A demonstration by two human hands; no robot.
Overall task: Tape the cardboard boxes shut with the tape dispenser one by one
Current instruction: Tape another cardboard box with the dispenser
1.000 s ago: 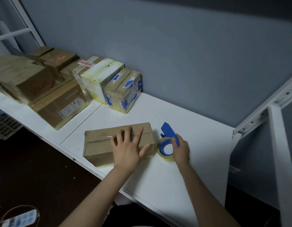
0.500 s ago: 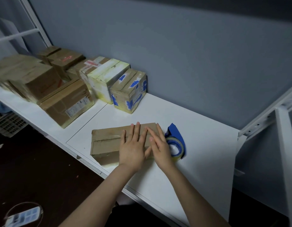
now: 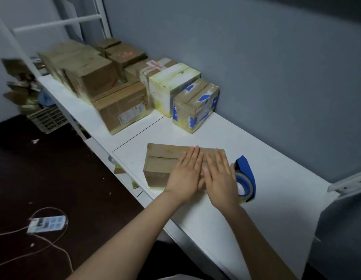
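A flat brown cardboard box (image 3: 163, 160) lies near the front edge of the white table (image 3: 276, 178). My left hand (image 3: 187, 174) and my right hand (image 3: 221, 176) both press flat on the right part of its top, fingers straight, side by side. The box's centre seam shows as a dark slit on the left part. A blue tape dispenser (image 3: 244, 178) with a roll of clear tape lies on the table just right of the box, beside my right hand and not held.
Several other cardboard boxes (image 3: 121, 106) stand in a row along the grey wall at the back left, one with blue tape patches (image 3: 195, 106). A white metal frame (image 3: 349, 182) rises at the right. A phone with a cable (image 3: 47, 224) lies on the dark floor.
My right hand let go of the tape dispenser and moved left onto the box top beside my left hand. The view shifted, so the boxes appear further right.
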